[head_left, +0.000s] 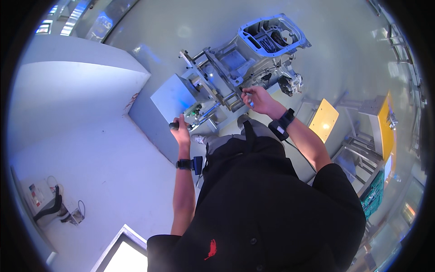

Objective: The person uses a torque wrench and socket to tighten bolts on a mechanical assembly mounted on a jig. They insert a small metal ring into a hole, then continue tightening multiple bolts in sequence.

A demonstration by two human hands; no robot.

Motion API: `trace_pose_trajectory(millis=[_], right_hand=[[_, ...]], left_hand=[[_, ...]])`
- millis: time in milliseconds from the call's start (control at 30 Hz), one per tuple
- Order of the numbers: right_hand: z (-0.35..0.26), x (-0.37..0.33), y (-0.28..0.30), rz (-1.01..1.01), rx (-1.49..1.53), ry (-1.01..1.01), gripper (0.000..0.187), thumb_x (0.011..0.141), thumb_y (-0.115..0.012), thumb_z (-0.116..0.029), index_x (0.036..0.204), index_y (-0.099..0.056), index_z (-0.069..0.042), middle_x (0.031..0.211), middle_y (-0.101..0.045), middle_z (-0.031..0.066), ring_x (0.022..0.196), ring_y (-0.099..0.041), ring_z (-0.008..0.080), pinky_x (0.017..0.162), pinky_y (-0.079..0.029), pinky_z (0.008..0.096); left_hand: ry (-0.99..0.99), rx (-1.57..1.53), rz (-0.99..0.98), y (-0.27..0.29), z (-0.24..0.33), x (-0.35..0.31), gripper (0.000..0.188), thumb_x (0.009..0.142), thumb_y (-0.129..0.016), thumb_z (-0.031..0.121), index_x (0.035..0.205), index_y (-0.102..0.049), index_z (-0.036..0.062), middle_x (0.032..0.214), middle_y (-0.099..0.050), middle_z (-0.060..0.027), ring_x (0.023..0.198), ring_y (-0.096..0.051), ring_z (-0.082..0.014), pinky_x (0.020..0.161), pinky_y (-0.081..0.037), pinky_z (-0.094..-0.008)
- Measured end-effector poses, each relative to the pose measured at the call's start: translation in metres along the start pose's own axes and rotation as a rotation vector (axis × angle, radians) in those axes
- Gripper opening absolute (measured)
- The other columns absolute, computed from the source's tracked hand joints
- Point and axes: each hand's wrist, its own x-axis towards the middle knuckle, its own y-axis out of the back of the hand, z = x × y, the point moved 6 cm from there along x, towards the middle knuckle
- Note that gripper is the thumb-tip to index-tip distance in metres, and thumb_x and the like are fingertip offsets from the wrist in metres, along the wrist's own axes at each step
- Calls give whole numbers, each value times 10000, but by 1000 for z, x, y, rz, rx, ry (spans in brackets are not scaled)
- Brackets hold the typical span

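Observation:
My left hand (181,133) is closed around a black handle (173,125) beside the light grey box (174,96) of a metal stand. A silver rod (205,115) runs from near this hand toward the stand frame (213,80). My right hand (259,100) is at the frame's right end, its fingertips pinched at a small dark part whose kind I cannot make out. Beyond both hands a silver engine block (233,59) is mounted on the frame. Its open flanged side (273,36) faces up and shows dark parts inside.
A white wall (81,136) and its jutting corner stand close on my left. To my right are a stool with a yellow seat (324,120) and a yellow-topped metal bench (386,131). My shoes (199,138) are just below the stand.

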Motion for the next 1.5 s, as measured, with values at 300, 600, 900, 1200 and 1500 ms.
trace_pose_trajectory(millis=[300,600,900,1200,1500], right_hand=[[-23,49,-45,467,284,278,73,831,-412,10,769,-435,41,716,-476,107,611,-495,198,542,-495,289],[-30,14,-10,516,263,498,93,852,-389,-66,797,-411,5,680,-423,85,503,-423,184,451,-428,292],[-54,-61,49,659,-2112,588,434,923,-361,-288,1344,-298,-205,841,-607,168,704,-593,316,647,-465,386],[-25,-38,68,274,-1840,603,417,936,-359,-252,1347,-314,-195,1188,-511,187,1065,-514,331,910,-386,373],[-19,-13,87,131,-1854,539,445,938,-362,-205,1370,-261,-179,1227,-482,190,1080,-507,322,923,-372,354]], left_hand=[[-4,26,14,-4,10,-5,383,845,-546,306,612,-476,10,542,-522,-61,539,-445,-106,565,-379,-280],[-23,28,-13,-3,5,-2,381,856,-525,303,630,-480,-1,560,-539,-82,549,-463,-127,579,-383,-287],[12,-8,-14,-4,5,-4,370,854,-535,285,621,-467,7,551,-515,-63,551,-440,-111,573,-372,-280],[2,-53,-8,-4,3,-2,381,850,-541,276,592,-448,12,536,-489,-52,549,-426,-106,561,-356,-279],[-18,-84,-17,-5,7,-5,379,850,-550,264,581,-433,24,531,-475,-39,533,-409,-98,537,-345,-272]])
